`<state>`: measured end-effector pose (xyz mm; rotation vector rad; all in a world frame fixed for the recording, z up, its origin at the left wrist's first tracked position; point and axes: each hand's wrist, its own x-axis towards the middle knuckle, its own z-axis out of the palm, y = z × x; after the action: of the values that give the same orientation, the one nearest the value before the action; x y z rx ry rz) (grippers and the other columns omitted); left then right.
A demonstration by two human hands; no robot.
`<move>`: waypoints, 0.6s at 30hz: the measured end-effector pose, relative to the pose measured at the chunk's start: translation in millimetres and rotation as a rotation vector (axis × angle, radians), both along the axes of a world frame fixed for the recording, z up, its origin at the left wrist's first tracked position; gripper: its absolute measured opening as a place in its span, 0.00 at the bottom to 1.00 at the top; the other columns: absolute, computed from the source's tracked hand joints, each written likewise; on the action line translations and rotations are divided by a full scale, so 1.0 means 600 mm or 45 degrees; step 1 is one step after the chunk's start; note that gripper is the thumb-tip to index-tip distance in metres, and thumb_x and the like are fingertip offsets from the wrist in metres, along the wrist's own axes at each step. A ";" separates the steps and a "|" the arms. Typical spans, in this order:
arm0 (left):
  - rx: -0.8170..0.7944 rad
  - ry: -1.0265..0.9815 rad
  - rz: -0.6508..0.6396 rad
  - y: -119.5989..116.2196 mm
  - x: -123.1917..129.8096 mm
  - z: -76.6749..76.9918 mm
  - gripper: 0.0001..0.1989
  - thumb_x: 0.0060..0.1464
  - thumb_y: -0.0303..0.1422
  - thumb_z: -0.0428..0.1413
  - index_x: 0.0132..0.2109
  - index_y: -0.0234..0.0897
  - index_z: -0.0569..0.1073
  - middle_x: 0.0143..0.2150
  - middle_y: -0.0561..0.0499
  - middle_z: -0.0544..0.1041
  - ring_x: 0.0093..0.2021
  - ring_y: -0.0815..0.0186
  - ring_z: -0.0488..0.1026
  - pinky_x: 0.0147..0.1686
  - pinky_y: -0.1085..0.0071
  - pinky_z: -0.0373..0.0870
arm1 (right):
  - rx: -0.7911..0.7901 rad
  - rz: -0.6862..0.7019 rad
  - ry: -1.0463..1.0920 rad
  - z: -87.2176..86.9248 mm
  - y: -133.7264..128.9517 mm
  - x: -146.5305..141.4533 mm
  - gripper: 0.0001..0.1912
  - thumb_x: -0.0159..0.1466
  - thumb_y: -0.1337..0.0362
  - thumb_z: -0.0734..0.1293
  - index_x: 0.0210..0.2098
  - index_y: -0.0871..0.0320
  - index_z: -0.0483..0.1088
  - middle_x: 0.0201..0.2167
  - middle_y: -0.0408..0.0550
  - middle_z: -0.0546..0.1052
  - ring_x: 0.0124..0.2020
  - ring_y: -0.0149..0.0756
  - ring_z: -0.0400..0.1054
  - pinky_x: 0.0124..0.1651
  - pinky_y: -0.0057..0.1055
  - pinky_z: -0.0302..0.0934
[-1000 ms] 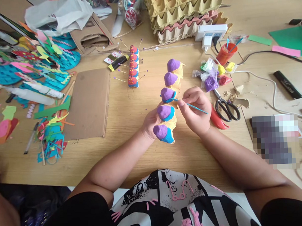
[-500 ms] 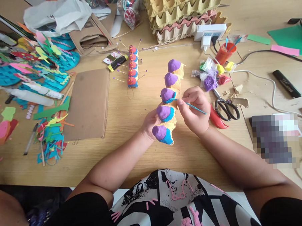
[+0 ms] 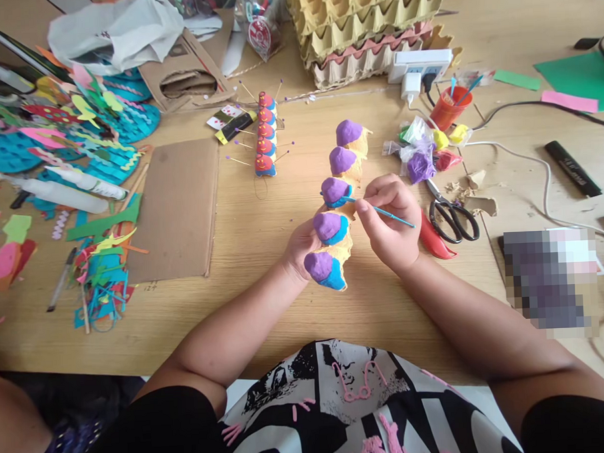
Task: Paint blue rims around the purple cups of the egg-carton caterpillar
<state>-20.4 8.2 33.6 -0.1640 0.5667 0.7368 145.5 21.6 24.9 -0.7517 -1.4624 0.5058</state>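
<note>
My left hand grips an egg carton strip from beneath and behind, its fingers partly hidden. The strip's bumps have purple clay caps, and the three nearest me also carry blue clay below the purple. Between thumb and fingers, my right hand pinches a thin blue stick. Its tip meets the blue clay on the middle bump. Further back on the table stands a finished-looking caterpillar in red and blue, with small faces and purple-tipped sticks poking out.
Scissors, clay in plastic wraps and an orange cup lie to the right, near a power strip with cables. Stacked egg trays stand behind. Left are a cardboard sheet, glue bottles and paper scraps.
The blue stick and my right hand have shifted very slightly; the tip stays at the middle bump. My left hand and the strip look almost unmoved.
</note>
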 end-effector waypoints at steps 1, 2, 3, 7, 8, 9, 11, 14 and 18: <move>-0.010 0.009 0.002 0.001 0.000 0.002 0.07 0.67 0.32 0.55 0.37 0.41 0.72 0.21 0.58 0.66 0.15 0.73 0.63 0.17 0.79 0.55 | -0.020 0.005 0.017 0.000 0.000 0.000 0.16 0.72 0.56 0.72 0.32 0.51 0.65 0.34 0.42 0.73 0.37 0.35 0.71 0.44 0.41 0.68; -0.014 0.021 0.009 0.002 0.000 0.004 0.07 0.67 0.32 0.56 0.37 0.41 0.72 0.21 0.59 0.66 0.15 0.73 0.62 0.17 0.79 0.55 | -0.037 0.006 0.030 0.001 0.000 0.000 0.16 0.72 0.55 0.72 0.32 0.51 0.65 0.34 0.42 0.72 0.36 0.35 0.71 0.44 0.41 0.68; -0.013 0.033 0.017 0.002 0.000 0.004 0.06 0.66 0.31 0.56 0.37 0.41 0.73 0.21 0.59 0.67 0.15 0.74 0.61 0.17 0.79 0.56 | -0.050 0.002 0.039 0.000 0.000 0.001 0.17 0.71 0.53 0.73 0.32 0.51 0.65 0.34 0.43 0.72 0.36 0.35 0.71 0.43 0.41 0.68; 0.048 0.049 0.052 0.001 0.001 0.001 0.06 0.66 0.30 0.56 0.37 0.42 0.73 0.23 0.58 0.68 0.16 0.73 0.62 0.19 0.78 0.60 | -0.053 0.001 0.038 -0.003 0.003 0.001 0.17 0.71 0.54 0.73 0.32 0.52 0.65 0.33 0.42 0.72 0.36 0.35 0.71 0.43 0.40 0.67; 0.078 0.049 0.062 0.000 0.001 -0.001 0.06 0.66 0.29 0.55 0.37 0.42 0.73 0.23 0.58 0.68 0.16 0.73 0.62 0.19 0.78 0.60 | -0.047 0.003 0.041 -0.004 0.004 0.001 0.16 0.71 0.54 0.73 0.32 0.52 0.65 0.33 0.42 0.72 0.36 0.34 0.71 0.43 0.40 0.67; 0.109 0.047 0.067 -0.001 0.001 -0.003 0.07 0.66 0.28 0.54 0.37 0.42 0.73 0.23 0.58 0.68 0.17 0.73 0.62 0.19 0.79 0.60 | -0.041 0.003 0.046 -0.005 0.005 0.001 0.16 0.71 0.55 0.73 0.32 0.52 0.65 0.33 0.42 0.72 0.36 0.34 0.71 0.43 0.40 0.67; 0.161 0.044 0.067 -0.002 0.001 -0.007 0.08 0.66 0.27 0.53 0.37 0.42 0.73 0.23 0.58 0.67 0.17 0.74 0.61 0.19 0.79 0.58 | -0.030 -0.002 0.055 -0.006 0.006 0.001 0.15 0.71 0.57 0.73 0.32 0.52 0.65 0.33 0.42 0.72 0.37 0.34 0.71 0.44 0.39 0.66; 0.196 0.055 0.056 -0.002 0.000 -0.014 0.07 0.66 0.28 0.55 0.37 0.42 0.72 0.23 0.59 0.65 0.17 0.74 0.60 0.18 0.80 0.57 | -0.015 -0.003 0.057 -0.007 0.006 0.002 0.14 0.71 0.59 0.73 0.33 0.52 0.66 0.34 0.42 0.72 0.37 0.34 0.71 0.44 0.39 0.66; 0.220 0.087 0.038 -0.001 -0.001 -0.019 0.07 0.66 0.29 0.56 0.37 0.42 0.72 0.24 0.58 0.66 0.18 0.74 0.61 0.19 0.79 0.58 | -0.014 0.000 0.055 -0.007 0.006 0.003 0.13 0.71 0.60 0.73 0.33 0.52 0.66 0.34 0.42 0.72 0.37 0.34 0.71 0.45 0.40 0.65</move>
<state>-20.8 7.6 22.0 0.0128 0.5641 0.8192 147.0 25.1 20.4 -0.7452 -1.4203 0.5276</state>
